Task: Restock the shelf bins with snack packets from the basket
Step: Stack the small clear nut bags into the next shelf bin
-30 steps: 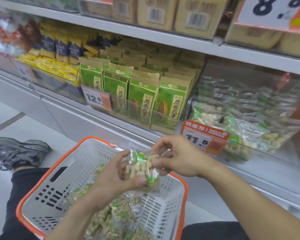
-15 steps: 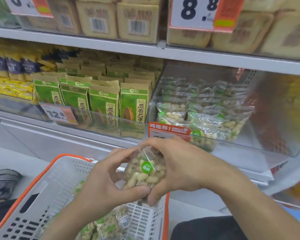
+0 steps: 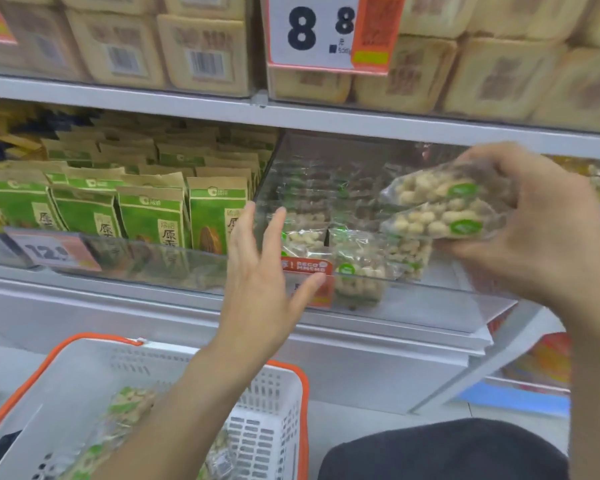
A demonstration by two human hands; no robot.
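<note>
Right fingers [image 3: 471, 249] gripping two clear packets [image 3: 437, 206], left hand [image 3: 260, 271] empty

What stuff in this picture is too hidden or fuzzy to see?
- Orange price tag, head view: the left hand covers its number.
- Pink price tag, head view: digits blurred.
- Basket, head view: the bottom edge and the left forearm hide part of its contents.
- Right hand, head view: it holds clear nut packets; blur hides their exact count.
</note>
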